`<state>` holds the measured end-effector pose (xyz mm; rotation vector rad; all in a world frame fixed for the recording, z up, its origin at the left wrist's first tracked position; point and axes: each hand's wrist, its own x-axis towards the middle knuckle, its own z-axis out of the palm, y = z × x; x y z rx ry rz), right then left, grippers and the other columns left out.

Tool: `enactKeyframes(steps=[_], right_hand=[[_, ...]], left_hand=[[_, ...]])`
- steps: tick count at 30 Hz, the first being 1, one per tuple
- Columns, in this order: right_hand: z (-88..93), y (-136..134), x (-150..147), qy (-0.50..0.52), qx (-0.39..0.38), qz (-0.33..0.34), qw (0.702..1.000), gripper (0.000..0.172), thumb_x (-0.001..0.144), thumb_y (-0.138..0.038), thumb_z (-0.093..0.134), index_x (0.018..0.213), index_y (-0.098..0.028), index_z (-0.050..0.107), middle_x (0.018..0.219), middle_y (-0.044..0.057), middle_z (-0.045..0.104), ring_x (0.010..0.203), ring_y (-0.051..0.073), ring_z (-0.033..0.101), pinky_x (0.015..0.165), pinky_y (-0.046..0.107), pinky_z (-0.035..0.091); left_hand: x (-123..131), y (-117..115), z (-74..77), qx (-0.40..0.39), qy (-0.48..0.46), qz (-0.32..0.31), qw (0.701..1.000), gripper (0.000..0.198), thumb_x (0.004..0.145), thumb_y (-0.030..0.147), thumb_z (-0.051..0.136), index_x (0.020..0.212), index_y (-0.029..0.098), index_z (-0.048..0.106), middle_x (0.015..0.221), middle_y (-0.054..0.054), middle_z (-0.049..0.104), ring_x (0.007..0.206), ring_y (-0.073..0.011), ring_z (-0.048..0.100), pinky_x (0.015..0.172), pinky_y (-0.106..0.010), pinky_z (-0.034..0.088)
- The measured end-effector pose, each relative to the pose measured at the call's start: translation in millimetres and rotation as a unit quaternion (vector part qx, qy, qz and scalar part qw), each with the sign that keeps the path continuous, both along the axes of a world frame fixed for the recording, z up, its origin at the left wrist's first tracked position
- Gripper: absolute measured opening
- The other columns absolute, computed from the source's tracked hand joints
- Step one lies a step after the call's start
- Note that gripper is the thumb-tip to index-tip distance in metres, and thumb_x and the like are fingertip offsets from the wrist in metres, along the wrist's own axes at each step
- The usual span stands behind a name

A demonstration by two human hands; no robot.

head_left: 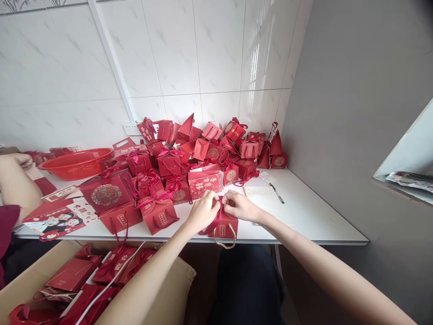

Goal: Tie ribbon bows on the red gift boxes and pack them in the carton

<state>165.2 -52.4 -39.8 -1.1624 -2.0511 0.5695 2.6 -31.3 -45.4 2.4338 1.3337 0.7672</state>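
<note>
At your far left, another person's hand [20, 160] is well apart from your work, beside the red basin [77, 169], so you should have room to spread your elbows. Below the edge of the tabletop [324, 225] sits an open carton [50, 264] of red boxes; your left forearm passes over it, so mind your sleeve side if you reach down. The bow-topped box [152, 220] near the front edge can serve as a pattern for how full and centred the loops look. Your left hand [207, 210] pinches the ribbon [217, 220] between thumb and fingertips, over the top of the small red box [223, 229], which stands at the tabletop's front edge, its gold rope handle [226, 246] hanging past it. Hold that pinch low and draw gently; a hard pull could crease the card or tip the box off the edge. Your right hand [239, 206] has thumb and fingertips pressed together at the ribbon's other side, seemingly pinching it too; match the left's tension. Farther right, keep your wrist clear of the notebook [265, 203] and pen [277, 194].
</note>
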Motion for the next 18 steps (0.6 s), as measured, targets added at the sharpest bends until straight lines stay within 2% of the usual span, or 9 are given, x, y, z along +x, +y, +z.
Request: enactKeyframes(steps=[3, 5, 6, 9, 10, 12, 15, 18], right_hand=[[0.6, 1.9, -0.7, -0.017, 0.015, 0.002, 1.0, 0.011, 0.069, -0.013, 0.053, 0.063, -0.019, 0.046, 0.064, -0.002, 0.044, 0.063, 0.013, 0.043, 0.062, 0.026, 0.036], [0.1, 2.2, 0.1, -0.02, 0.016, 0.003, 1.0, 0.012, 0.073, -0.017, 0.053, 0.063, -0.019, 0.045, 0.064, -0.002, 0.045, 0.063, 0.013, 0.043, 0.062, 0.026, 0.036], [-0.4, 2.0, 0.8, -0.021, 0.015, 0.004, 1.0, 0.013, 0.074, -0.018, 0.052, 0.063, -0.019, 0.045, 0.065, -0.002, 0.045, 0.062, 0.013, 0.043, 0.062, 0.026, 0.037], [-2.4, 0.5, 2.4, -0.029, 0.013, 0.006, 0.999, 0.011, 0.073, -0.015, 0.052, 0.064, -0.019, 0.047, 0.068, -0.001, 0.047, 0.064, 0.013, 0.044, 0.063, 0.027, 0.037], [-3.1, -0.1, 2.5, -0.034, 0.014, 0.005, 0.999, 0.011, 0.072, -0.013, 0.053, 0.064, -0.018, 0.047, 0.069, 0.0, 0.047, 0.067, 0.014, 0.045, 0.065, 0.027, 0.037], [-4.3, -1.2, 1.9, -0.043, 0.02, 0.0, 0.999, 0.012, 0.069, -0.011, 0.055, 0.064, -0.019, 0.048, 0.069, 0.001, 0.047, 0.072, 0.016, 0.046, 0.069, 0.029, 0.037], [-6.4, -1.7, 0.3, -0.051, 0.027, -0.008, 0.998, 0.015, 0.067, -0.011, 0.056, 0.062, -0.019, 0.045, 0.067, 0.0, 0.046, 0.073, 0.017, 0.045, 0.07, 0.03, 0.036], [-8.6, -2.0, 0.7, -0.044, 0.024, -0.013, 0.999, 0.02, 0.068, -0.013, 0.055, 0.058, -0.02, 0.04, 0.066, -0.001, 0.044, 0.072, 0.017, 0.044, 0.069, 0.03, 0.036]], left_hand=[[4.3, -1.5, -5.6, -0.022, -0.093, 0.036, 0.995, 0.003, 0.081, 0.021, 0.044, 0.081, 0.022, 0.047, 0.09, -0.001, 0.057, 0.083, -0.0198, 0.056, 0.07, -0.029, 0.037], [6.1, -1.5, -9.2, -0.069, -0.197, 0.064, 0.976, 0.003, 0.076, 0.02, 0.05, 0.076, 0.022, 0.048, 0.083, 0.0, 0.058, 0.075, -0.0176, 0.055, 0.068, -0.028, 0.036], [6.7, -0.8, -11.0, -0.102, -0.268, 0.079, 0.955, 0.005, 0.073, 0.019, 0.053, 0.073, 0.021, 0.049, 0.078, 0.001, 0.058, 0.069, -0.0158, 0.053, 0.065, -0.027, 0.036], [7.5, 4.3, -16.8, -0.185, -0.46, 0.12, 0.86, 0.006, 0.071, 0.02, 0.053, 0.069, 0.021, 0.047, 0.058, 0.005, 0.047, 0.049, -0.0098, 0.042, 0.054, -0.023, 0.033], [7.5, 6.6, -18.3, -0.197, -0.499, 0.131, 0.834, 0.006, 0.072, 0.021, 0.05, 0.07, 0.021, 0.045, 0.053, 0.007, 0.041, 0.043, -0.0085, 0.037, 0.05, -0.022, 0.033], [7.3, 11.1, -19.1, -0.2, -0.54, 0.14, 0.805, 0.007, 0.075, 0.025, 0.045, 0.071, 0.022, 0.04, 0.049, 0.01, 0.031, 0.037, -0.0069, 0.029, 0.046, -0.022, 0.033], [4.3, 16.4, -10.2, -0.188, -0.593, 0.13, 0.772, 0.01, 0.074, 0.027, 0.045, 0.07, 0.022, 0.037, 0.052, 0.009, 0.035, 0.04, -0.006, 0.033, 0.048, -0.021, 0.037], [-7.4, 22.0, 12.0, -0.159, -0.654, 0.127, 0.729, 0.012, 0.074, 0.028, 0.048, 0.07, 0.021, 0.039, 0.06, 0.007, 0.044, 0.046, -0.0061, 0.041, 0.052, -0.02, 0.039]])
